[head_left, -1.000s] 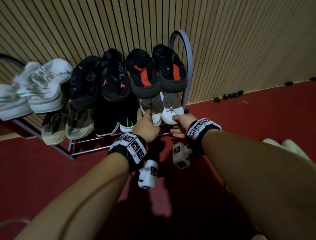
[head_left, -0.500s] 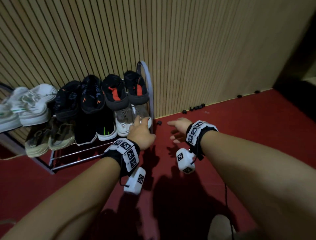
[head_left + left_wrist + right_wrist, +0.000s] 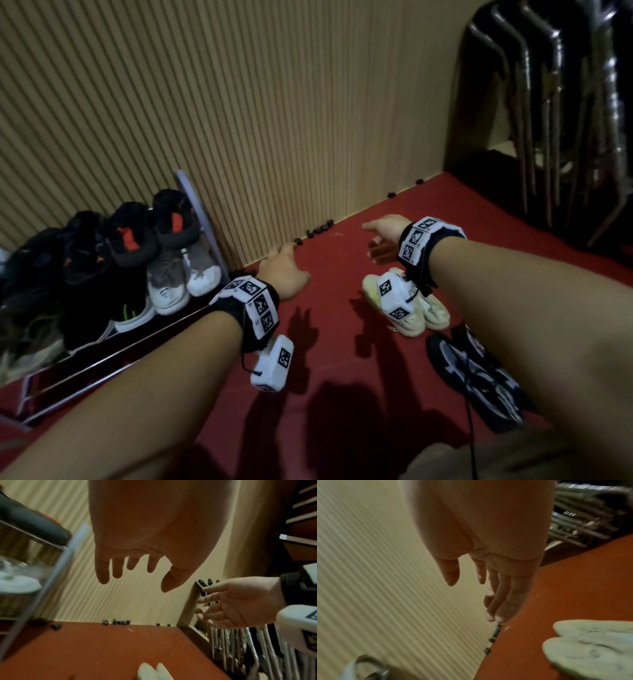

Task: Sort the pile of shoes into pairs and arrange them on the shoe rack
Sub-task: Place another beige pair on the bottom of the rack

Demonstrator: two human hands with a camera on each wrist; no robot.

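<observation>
Beside the shoe rack (image 3: 202, 219), the left hand (image 3: 284, 270) and right hand (image 3: 383, 240) hung spread and empty above cream shoes (image 3: 424, 315).

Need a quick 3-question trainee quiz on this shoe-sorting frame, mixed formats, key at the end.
1. True or false: the left hand holds a shoe.
2. Which shoes lie on the red floor just below the right hand?
A. pale cream pair
B. black shoes with red insoles
C. grey-and-white pair
3. Fill in: the black shoes with red insoles sit on the ___ tier of the shoe rack, at its right end.

Key:
1. False. Both hands are empty, fingers spread.
2. A
3. upper
</observation>
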